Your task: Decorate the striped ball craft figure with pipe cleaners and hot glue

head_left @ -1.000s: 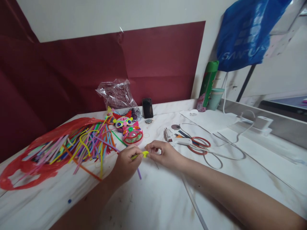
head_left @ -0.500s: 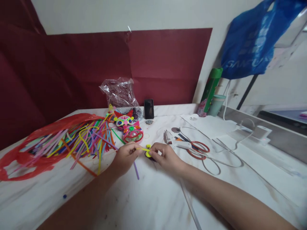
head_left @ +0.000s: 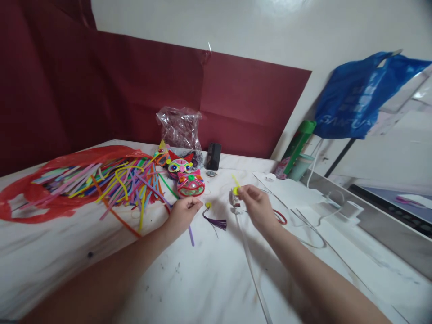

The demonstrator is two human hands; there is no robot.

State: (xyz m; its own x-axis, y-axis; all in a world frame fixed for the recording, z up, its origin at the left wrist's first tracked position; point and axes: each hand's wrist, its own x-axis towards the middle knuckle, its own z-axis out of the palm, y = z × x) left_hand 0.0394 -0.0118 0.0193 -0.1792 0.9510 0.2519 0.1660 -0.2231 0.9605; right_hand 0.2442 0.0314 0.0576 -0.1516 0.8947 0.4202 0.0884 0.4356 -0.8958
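My right hand (head_left: 255, 206) is lifted a little above the white table (head_left: 209, 279) and pinches a short yellow pipe-cleaner piece (head_left: 235, 186) between thumb and fingers. My left hand (head_left: 182, 214) rests on the table with its fingers curled; I cannot tell whether they hold anything. Between the hands lies a small purple tassel with a yellow bead (head_left: 213, 219). A purple pipe cleaner (head_left: 191, 235) lies just under my left hand. Two colourful mask-like craft pieces (head_left: 188, 180) sit beyond the left hand.
A heap of coloured pipe cleaners (head_left: 114, 186) spills from a red plastic bag (head_left: 30, 198) at left. A clear bag (head_left: 179, 128), a phone (head_left: 213, 156), a glue gun, red scissors (head_left: 279, 218), white cables (head_left: 313, 220), a green bottle (head_left: 297, 146) and a blue bag (head_left: 357, 103) stand at back and right.
My hands have come apart: the right hand lifted up and to the right with the yellow piece, and the tassel with its bead now lies on the table. The view shifted.
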